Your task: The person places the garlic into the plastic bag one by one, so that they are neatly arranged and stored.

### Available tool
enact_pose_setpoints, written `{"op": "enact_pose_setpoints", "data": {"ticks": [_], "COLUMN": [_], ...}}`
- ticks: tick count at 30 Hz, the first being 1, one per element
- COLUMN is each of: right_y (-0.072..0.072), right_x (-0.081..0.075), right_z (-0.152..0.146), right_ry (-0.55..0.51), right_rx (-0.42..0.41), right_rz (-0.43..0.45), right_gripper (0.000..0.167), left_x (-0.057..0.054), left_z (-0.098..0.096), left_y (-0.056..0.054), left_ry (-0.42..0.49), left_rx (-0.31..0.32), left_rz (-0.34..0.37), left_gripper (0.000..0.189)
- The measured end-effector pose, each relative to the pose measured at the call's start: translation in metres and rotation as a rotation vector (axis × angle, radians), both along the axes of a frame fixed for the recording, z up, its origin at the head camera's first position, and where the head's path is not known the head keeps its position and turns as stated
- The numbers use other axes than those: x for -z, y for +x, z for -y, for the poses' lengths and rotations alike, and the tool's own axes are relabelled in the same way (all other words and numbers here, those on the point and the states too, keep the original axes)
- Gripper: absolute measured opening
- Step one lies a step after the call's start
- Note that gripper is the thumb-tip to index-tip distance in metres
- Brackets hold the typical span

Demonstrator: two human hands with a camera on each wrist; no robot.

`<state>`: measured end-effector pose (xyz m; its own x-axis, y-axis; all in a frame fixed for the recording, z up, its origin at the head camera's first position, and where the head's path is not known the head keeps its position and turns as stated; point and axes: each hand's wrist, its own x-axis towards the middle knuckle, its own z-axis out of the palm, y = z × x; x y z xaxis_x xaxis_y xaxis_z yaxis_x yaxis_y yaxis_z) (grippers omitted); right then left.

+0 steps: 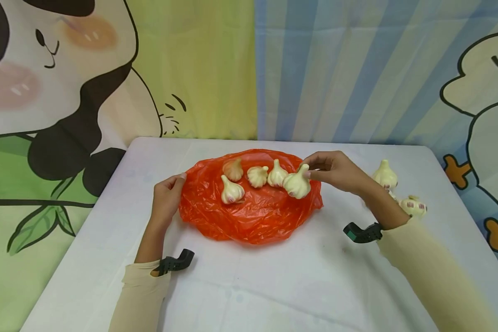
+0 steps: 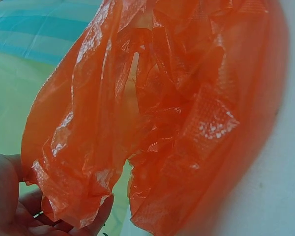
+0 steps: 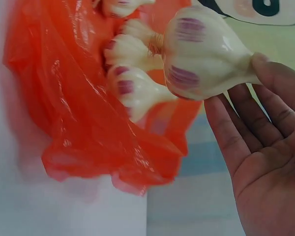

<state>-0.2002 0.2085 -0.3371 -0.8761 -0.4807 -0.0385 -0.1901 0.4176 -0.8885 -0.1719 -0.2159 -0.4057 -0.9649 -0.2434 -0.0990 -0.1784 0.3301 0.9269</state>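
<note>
A crinkled red plastic bag lies spread on the white table. My left hand pinches its left edge; the left wrist view shows fingers around the bag's thin plastic. By its stem, my right hand holds a garlic bulb over the bag's right side, and the bulb shows purple marks in the right wrist view. Several other garlic bulbs sit at the bag, among them one at the front left and one beside the held bulb. One bulb looks orange through the plastic.
Beyond my right forearm, more garlic bulbs rest on the table, one standing and one lying nearer; my arm partly hides this group. A cartoon-printed curtain hangs behind the table's back edge.
</note>
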Motion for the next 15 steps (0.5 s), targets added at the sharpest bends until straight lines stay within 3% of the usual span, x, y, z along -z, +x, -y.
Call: {"op": "enact_pose_setpoints", "data": {"ticks": [5,15], "right_y": [-0.005,-0.015], "right_x": [0.006,0.016], "right_z": [0.021,0.049], "right_ry": [0.006,0.009], "right_rx": [-0.071,-0.099], "right_rz": [0.01,0.005], "right_gripper": [0.023,0.022], "left_x": [0.0,0.0], "left_z": [0.001,-0.001], "left_y": [0.001,0.001], "left_ry": [-0.001,-0.001], "left_rx": [-0.001,0.016], "left_rz": [-0.001,-0.022], "left_gripper": [0.057,0.053]}}
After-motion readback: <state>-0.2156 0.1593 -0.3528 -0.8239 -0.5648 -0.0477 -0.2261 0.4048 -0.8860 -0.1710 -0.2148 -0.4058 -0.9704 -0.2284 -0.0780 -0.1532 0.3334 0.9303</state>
